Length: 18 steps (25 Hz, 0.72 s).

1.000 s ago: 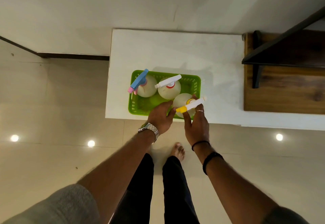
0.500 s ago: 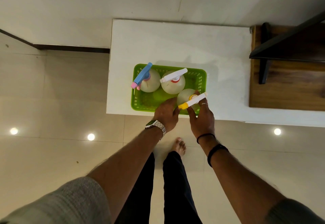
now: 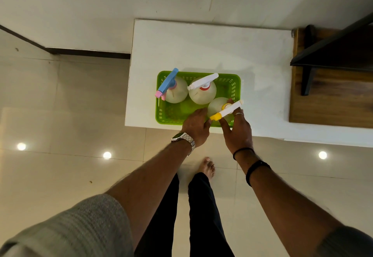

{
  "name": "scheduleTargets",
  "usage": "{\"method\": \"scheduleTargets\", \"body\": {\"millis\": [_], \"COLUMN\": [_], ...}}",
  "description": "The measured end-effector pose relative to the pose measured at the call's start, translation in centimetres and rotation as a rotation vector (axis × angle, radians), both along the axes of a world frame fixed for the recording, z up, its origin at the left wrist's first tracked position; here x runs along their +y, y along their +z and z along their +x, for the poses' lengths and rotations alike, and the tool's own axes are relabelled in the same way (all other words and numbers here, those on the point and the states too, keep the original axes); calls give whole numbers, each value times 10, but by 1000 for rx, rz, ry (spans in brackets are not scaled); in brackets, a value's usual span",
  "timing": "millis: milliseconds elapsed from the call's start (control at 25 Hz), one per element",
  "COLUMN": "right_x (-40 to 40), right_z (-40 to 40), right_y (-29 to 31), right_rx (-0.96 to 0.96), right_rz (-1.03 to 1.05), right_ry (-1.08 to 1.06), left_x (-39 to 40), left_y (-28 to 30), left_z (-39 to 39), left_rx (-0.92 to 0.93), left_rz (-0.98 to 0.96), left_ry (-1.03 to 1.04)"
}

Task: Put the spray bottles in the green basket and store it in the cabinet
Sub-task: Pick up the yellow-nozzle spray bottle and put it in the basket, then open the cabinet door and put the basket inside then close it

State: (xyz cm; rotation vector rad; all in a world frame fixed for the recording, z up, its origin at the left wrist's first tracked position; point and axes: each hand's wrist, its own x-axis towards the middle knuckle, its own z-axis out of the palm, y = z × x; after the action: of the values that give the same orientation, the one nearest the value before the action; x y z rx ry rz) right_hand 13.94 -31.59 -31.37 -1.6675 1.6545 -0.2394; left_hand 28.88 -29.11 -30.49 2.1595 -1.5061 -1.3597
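Observation:
A green basket point(image 3: 235, 87) stands near the front edge of a white table point(image 3: 201, 48). Three pale round spray bottles stand inside it: one with a blue and pink trigger point(image 3: 175, 91), one with a white trigger and red collar point(image 3: 202, 93), one with a white and yellow trigger point(image 3: 217, 107) at the front right. My left hand point(image 3: 196, 128) rests on the basket's front rim beside the yellow-trigger bottle. My right hand point(image 3: 237, 131) touches that bottle from the right, fingers curled around its trigger head and body.
A dark wooden cabinet surface point(image 3: 331, 103) with a black bracket point(image 3: 327, 54) adjoins the table on the right. A white wall point(image 3: 121, 4) runs behind. Glossy beige floor tiles point(image 3: 60, 115) lie to the left and below, with my legs and a bare foot point(image 3: 206, 168).
Both hands have stayed at the basket's front right around the yellow-trigger bottle. The view has shifted slightly, so the table sits a little lower and to the right.

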Motion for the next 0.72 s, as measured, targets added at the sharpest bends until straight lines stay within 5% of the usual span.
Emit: {"method": "scheduleTargets", "body": {"millis": [280,480,640,720], "right_x": [48,94,94,90], "right_z": [-19,-26,-3,8], "right_y": [9,-18,-36,-41], "right_rx": [-50,96,143,150], "right_rz": [-119,114,210,210], "right_ry": [-105,-190,-103,-80], "left_x": [69,154,143,119], "left_y": [8,-17,-50,-60], "left_z": [36,100,150,168], "left_rx": [-148,-380,-93,80], "left_rz": [-322,-39,204,154], "left_ry": [-54,132,597,840]}}
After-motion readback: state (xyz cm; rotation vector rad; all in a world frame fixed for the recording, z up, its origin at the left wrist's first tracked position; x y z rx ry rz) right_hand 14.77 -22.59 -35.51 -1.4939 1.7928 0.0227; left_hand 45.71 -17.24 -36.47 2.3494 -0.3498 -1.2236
